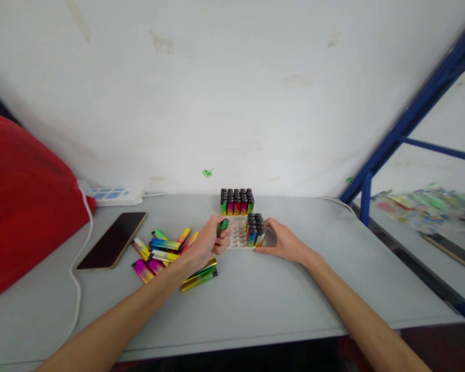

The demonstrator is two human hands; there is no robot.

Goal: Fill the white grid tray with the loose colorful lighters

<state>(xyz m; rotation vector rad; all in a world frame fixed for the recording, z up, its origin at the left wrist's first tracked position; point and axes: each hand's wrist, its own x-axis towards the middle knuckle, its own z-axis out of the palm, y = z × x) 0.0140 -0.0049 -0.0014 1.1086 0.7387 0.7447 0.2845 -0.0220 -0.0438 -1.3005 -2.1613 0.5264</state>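
My left hand (209, 240) is closed around a green lighter (223, 226), its black top showing above the fingers, just left of a white tray (238, 235) with rows of round hollows. Several lighters (256, 230) stand upright in the tray's right part, while hollows show bare in its left part. At the tray's right end, my right hand (281, 240) grips it between thumb and fingers. Under and beside my left forearm lies a loose pile of colourful lighters (165, 245). Behind the tray, several more lighters (237, 202) stand upright in tight rows.
A phone (112, 241) lies on the grey table (279, 305) to the left, near a white power strip (118, 196) and its cable (78, 281). A red bag (27, 206) fills the left edge. Blue metal framing (395, 134) rises at the right, against the white wall (232, 103).
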